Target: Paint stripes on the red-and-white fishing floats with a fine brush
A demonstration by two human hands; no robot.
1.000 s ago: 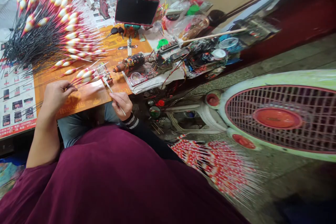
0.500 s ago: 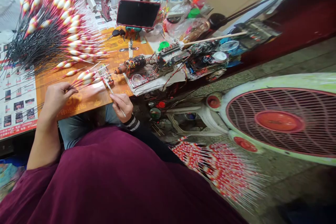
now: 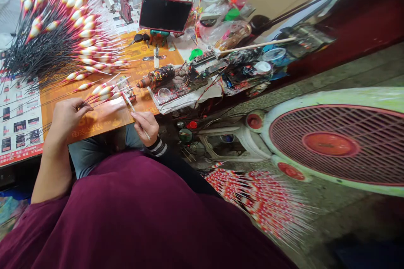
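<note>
Several fishing floats (image 3: 103,91), with red, yellow and white bodies, fan out from my left hand (image 3: 67,114). Its thumb and fingers pinch their dark thin stems over the table's front part. My right hand (image 3: 147,127) is closed round a slim pale stick (image 3: 128,101), perhaps a brush, at the table's front edge. The stick's upper end reaches up to the tips of the held floats; whether it touches them I cannot tell. Just behind those tips lies a small paint-spotted block (image 3: 129,89). A large bunch of similar floats (image 3: 85,33) rests at the table's back left.
A paint-spattered motor tool (image 3: 160,76) points at the floats from the right. A phone (image 3: 166,14) stands behind it, near keys (image 3: 139,38). On the floor at right are a large fan (image 3: 372,143) and more red-and-white floats (image 3: 268,201).
The whole view has shifted slightly. Both hands keep almost the same pose, with the floats and the stick still held.
</note>
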